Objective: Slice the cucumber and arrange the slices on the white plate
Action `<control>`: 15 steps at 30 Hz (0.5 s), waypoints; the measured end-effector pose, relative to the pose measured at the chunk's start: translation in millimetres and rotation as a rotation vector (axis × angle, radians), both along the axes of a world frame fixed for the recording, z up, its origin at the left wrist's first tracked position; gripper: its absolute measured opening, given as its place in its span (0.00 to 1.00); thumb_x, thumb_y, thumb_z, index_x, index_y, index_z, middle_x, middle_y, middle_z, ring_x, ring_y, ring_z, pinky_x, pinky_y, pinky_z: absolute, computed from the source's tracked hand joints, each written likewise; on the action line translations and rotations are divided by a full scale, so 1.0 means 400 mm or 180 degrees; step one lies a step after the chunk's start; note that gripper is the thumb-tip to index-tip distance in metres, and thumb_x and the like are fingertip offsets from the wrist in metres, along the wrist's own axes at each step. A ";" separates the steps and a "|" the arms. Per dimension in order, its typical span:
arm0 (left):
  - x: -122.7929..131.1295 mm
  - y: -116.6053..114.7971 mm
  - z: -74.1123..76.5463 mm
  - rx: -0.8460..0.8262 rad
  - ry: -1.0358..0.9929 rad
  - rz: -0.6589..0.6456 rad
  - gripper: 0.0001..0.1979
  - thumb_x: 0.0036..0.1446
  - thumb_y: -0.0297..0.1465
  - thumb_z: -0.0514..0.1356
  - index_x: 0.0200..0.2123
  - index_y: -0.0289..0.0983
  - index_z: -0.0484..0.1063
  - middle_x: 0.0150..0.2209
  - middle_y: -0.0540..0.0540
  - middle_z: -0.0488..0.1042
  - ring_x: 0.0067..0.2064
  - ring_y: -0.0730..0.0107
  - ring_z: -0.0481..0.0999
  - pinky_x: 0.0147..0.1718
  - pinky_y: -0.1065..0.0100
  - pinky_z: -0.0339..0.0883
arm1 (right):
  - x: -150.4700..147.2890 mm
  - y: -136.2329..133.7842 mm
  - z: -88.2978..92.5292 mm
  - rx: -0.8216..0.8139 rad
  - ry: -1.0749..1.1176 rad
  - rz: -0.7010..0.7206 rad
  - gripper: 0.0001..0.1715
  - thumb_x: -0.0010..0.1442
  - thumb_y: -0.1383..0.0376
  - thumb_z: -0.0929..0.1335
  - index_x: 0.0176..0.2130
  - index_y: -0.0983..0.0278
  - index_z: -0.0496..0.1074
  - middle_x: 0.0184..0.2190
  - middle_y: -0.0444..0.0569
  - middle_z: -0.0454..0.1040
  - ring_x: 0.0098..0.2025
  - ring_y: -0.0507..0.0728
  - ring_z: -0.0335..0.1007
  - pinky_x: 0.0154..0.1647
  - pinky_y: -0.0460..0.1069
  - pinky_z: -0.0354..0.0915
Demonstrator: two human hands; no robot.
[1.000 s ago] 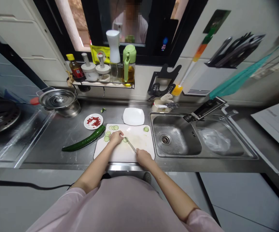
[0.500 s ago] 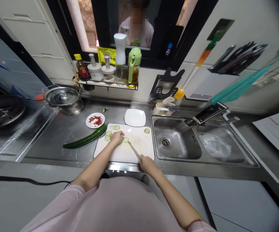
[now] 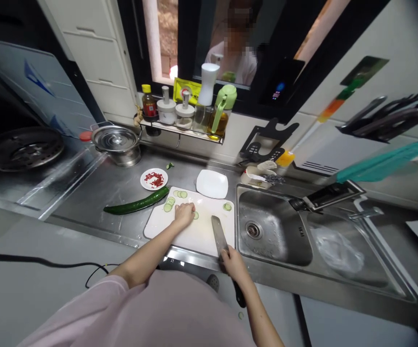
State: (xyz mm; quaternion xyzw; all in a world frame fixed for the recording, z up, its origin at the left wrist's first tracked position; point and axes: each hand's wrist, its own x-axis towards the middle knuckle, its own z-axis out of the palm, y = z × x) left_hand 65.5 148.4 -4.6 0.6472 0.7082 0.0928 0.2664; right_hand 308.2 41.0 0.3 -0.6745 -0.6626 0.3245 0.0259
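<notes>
A white cutting board (image 3: 201,235) lies on the steel counter with several cucumber slices (image 3: 174,198) near its far left corner and one slice (image 3: 227,206) at the far right. My left hand (image 3: 184,214) rests closed on the board over a cucumber slice (image 3: 195,215). My right hand (image 3: 232,263) grips a knife (image 3: 218,233) at the board's near right edge, the blade lying flat and pointing away from me. A whole cucumber (image 3: 136,204) lies left of the board, its tip on the corner.
A small plate of red chili pieces (image 3: 154,179) and an empty white plate (image 3: 212,183) sit behind the board. A steel pot (image 3: 116,143) stands at the back left, a sink (image 3: 272,230) right of the board, a bottle shelf (image 3: 183,113) along the wall.
My right hand drew the knife back from the slice toward the board's near right edge, and the blade now lies flat. The camera view swung left and tilted. My left hand stayed put.
</notes>
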 end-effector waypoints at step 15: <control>-0.167 -0.118 -0.016 0.0437 -0.0871 0.1747 0.04 0.54 0.30 0.60 0.35 0.41 0.72 0.35 0.52 0.78 0.37 0.70 0.75 0.41 0.68 0.60 | -0.039 0.059 0.015 -0.0011 -0.0043 0.0207 0.17 0.63 0.60 0.57 0.38 0.64 0.70 0.30 0.50 0.76 0.33 0.56 0.70 0.32 0.45 0.57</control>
